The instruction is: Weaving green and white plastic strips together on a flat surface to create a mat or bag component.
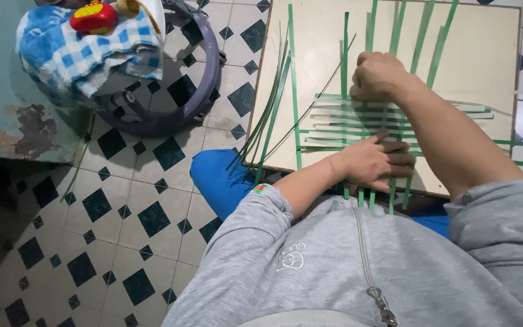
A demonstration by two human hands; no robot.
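Woven strips (364, 121): green leaf strips, interlaced at the near-middle of the cream board (485, 54); long axes cross, uprights running to the far edge.
Left hand (373, 162): flat, fingers spread, pressing the weave at the near edge.
Right hand (379, 75): closed on an upright strip, just beyond; the farther hand.
Loose strips (273, 103): left edge.
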